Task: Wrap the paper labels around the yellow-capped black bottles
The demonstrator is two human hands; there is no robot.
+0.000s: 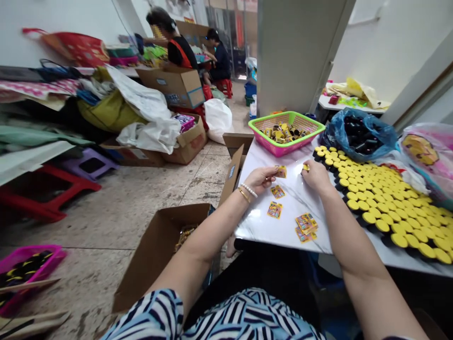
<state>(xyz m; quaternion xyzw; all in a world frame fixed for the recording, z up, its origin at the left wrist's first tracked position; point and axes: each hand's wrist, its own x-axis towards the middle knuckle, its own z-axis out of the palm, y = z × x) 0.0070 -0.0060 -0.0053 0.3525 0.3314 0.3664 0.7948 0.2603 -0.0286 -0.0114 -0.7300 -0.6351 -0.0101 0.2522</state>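
My left grip [260, 180] is narrow, and it pinches a small yellow card [281, 172] by its edge. My right grip [313, 175] is narrow too, and it pinches a tiny yellow piece [306, 167]. I can't see all of that piece, because my right grip covers part of it. Both grips are just above the white worktop [255, 226], close together, with a small gap between them.

More yellow cards [274, 209] lie flat on the worktop in front of my hands, and a small messy pile [306, 224] of them sits near the edge. To do this well, I hold each little card softly at its edge so it doesn't bend, and I keep my fingers off its front so I can see it.

To my right, rows of round yellow tops [385, 212] sit in black holders on the worktop. Past them is a blue bag [357, 134] of black things. Ahead is a pink and green basket [286, 133] of small yellow packets. A cardboard box [155, 255] sits on the floor by my left arm.
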